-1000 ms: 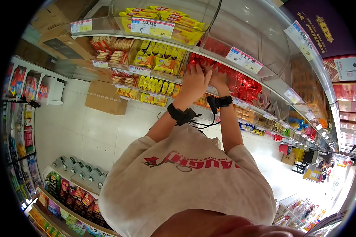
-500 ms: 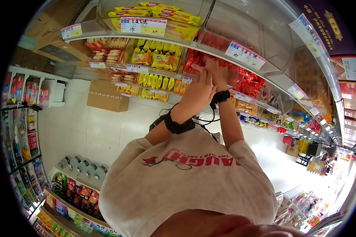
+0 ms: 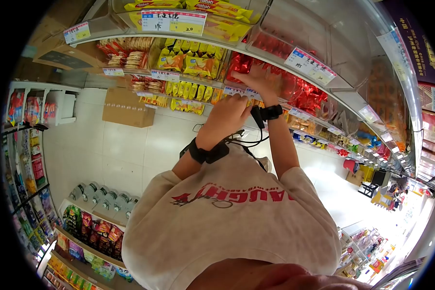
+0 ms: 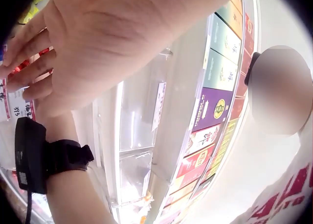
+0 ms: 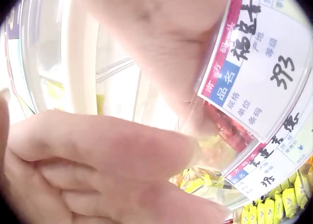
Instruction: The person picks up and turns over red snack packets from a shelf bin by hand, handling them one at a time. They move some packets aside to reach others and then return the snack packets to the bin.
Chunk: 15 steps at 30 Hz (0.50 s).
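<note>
In the head view my right hand (image 3: 260,81) reaches into a plastic bin of red-wrapped snack packets (image 3: 304,98), thumb out to the left, fingers spread over the packets. My left hand (image 3: 224,118) is lower and nearer my body, beside a price tag (image 3: 234,92) on the shelf edge. Its fingers are loosely bent, with nothing seen in them. The left wrist view has its palm (image 4: 112,43) large in front, the right wrist's black band (image 4: 68,153) below. In the right wrist view, red packets (image 5: 227,126) show behind a price tag (image 5: 264,62).
Yellow-wrapped biscuits (image 3: 198,65) and stacked round crackers (image 3: 133,59) fill bins to the left. Yellow wafer packs (image 3: 217,29) lie on the shelf above. A cardboard box (image 3: 128,106) stands on the tiled floor. Clear plastic bin fronts and tags (image 3: 310,66) line the shelf.
My left hand has drawn back from the red packets toward my body, its fingers more bent. The right hand stays over the bin, now in plainer sight.
</note>
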Motion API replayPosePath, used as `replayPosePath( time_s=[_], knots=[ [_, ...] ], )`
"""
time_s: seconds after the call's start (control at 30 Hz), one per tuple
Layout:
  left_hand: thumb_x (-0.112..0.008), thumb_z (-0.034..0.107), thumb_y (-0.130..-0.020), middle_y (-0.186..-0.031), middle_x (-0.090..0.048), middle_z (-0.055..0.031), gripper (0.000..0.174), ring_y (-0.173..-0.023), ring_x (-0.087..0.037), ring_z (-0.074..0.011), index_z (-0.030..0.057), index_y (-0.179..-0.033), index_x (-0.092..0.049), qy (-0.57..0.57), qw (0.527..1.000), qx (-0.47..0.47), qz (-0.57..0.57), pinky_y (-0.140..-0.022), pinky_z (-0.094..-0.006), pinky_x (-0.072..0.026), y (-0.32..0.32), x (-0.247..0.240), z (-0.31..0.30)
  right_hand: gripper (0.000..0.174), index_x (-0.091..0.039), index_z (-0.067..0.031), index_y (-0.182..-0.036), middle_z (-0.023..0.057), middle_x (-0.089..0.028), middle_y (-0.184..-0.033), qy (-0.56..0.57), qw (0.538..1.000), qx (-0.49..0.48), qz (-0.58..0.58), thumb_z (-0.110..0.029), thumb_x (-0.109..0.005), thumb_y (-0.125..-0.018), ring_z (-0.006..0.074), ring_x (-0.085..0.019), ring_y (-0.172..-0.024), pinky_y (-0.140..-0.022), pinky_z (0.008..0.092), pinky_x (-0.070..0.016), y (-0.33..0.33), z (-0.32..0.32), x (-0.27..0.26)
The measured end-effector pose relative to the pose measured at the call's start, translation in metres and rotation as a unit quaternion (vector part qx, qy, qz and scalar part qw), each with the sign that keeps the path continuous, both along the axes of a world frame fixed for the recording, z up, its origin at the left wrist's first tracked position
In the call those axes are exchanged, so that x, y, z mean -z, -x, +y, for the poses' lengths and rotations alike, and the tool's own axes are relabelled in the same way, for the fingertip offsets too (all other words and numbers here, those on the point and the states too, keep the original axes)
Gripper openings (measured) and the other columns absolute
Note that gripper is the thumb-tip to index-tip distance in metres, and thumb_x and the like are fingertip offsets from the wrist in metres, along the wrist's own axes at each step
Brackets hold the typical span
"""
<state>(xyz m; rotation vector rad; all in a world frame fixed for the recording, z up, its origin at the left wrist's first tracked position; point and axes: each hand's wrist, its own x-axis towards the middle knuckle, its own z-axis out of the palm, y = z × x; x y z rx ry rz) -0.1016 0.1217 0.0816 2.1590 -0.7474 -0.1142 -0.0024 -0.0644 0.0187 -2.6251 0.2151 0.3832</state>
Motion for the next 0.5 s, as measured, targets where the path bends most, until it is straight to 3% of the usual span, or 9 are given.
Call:
replayPosePath(
  time_s=[0.1,0.2,0.3,0.43,0.5],
  knots=[
    [-0.064,0.02,-0.093,-0.093,-0.065,-0.0198,0.022,-0.088,-0.063,-0.041,-0.0012,-0.095,-0.059,-0.034,0.999,-0.006,0.03,-0.075,-0.0497,-0.0511,-0.004,-0.006,0.001,0.073,-0.07,0.0023,-0.111,0.0268,-0.072,-0.108,-0.074,0.997,0.037,0.006,-0.058,-0.074,-0.07,0.0395,-0.067,-0.109,-0.097,0.0483,-0.0498,0.01,0.009,-0.035],
    [-0.062,0.018,-0.094,-0.102,-0.066,-0.0216,0.024,-0.096,-0.063,-0.0416,-0.0017,-0.107,-0.062,0.012,0.999,-0.034,0.001,-0.08,-0.0482,-0.0517,-0.006,-0.005,-0.001,0.069,-0.071,0.0051,-0.084,0.0244,-0.072,-0.084,-0.103,0.987,0.098,-0.069,-0.062,-0.078,-0.068,0.0408,-0.071,-0.088,-0.108,0.0474,-0.038,0.008,0.007,-0.007],
    [-0.06,0.018,-0.097,-0.107,-0.066,-0.0224,0.029,-0.1,-0.063,-0.042,-0.0033,-0.116,-0.061,0.063,0.995,-0.067,-0.032,-0.086,-0.0478,-0.0512,-0.015,-0.011,-0.004,0.069,-0.067,0.0069,-0.106,0.0295,-0.07,-0.101,-0.088,0.986,0.136,-0.036,-0.052,-0.078,-0.072,0.0427,-0.065,-0.107,-0.112,0.0576,-0.0287,0.004,0.012,-0.002],
    [-0.058,0.022,-0.1,-0.125,-0.057,-0.0304,0.034,-0.117,-0.055,-0.048,-0.0067,-0.119,-0.058,0.109,0.99,-0.089,-0.03,-0.097,-0.0489,-0.0486,-0.036,-0.003,-0.021,0.073,-0.046,0.0037,-0.138,0.029,-0.059,-0.13,-0.005,0.992,-0.009,-0.125,-0.033,-0.071,-0.081,0.0409,-0.051,-0.13,-0.113,0.0676,-0.02,0.012,0.0,0.001],
    [-0.057,0.025,-0.101,-0.136,-0.048,-0.0358,0.039,-0.126,-0.048,-0.0513,-0.009,-0.12,-0.057,0.08,0.99,-0.088,-0.079,-0.103,-0.0493,-0.0465,-0.048,0.009,-0.031,0.077,-0.038,0.0006,-0.146,0.0268,-0.052,-0.141,-0.014,0.988,-0.052,-0.146,-0.028,-0.069,-0.082,0.0407,-0.045,-0.136,-0.115,0.0662,-0.0202,0.013,-0.011,-0.001]
  ],
)
